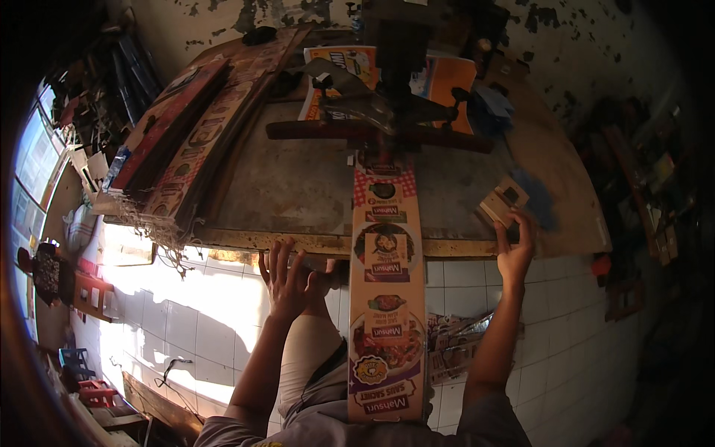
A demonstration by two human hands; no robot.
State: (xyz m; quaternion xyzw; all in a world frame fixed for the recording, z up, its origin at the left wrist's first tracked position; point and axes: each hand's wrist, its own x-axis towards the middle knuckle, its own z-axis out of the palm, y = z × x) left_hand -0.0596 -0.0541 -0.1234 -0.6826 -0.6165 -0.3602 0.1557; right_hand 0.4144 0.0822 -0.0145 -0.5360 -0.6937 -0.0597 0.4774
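Observation:
A long strip printed with food pictures [386, 298] runs from under a dark metal press [387, 112] on the table, over the table's front edge and down to my lap. Left of the strip, my left hand [285, 281] rests at the table's front edge with its fingers stretched and apart, holding nothing. At the right, my right hand [516, 242] has thumb and fingers closed at the lower corner of a small pale wooden-looking block [503, 203] with a dark patch on it. The block lies tilted on the tabletop near the edge.
Long stacks of printed strips [201, 141] with frayed ends lie on the table's left. Colourful printed sheets [450, 82] sit behind the press, a blue cloth or plastic [493, 108] to its right. More printed material [454, 343] lies on the tiled floor [454, 287].

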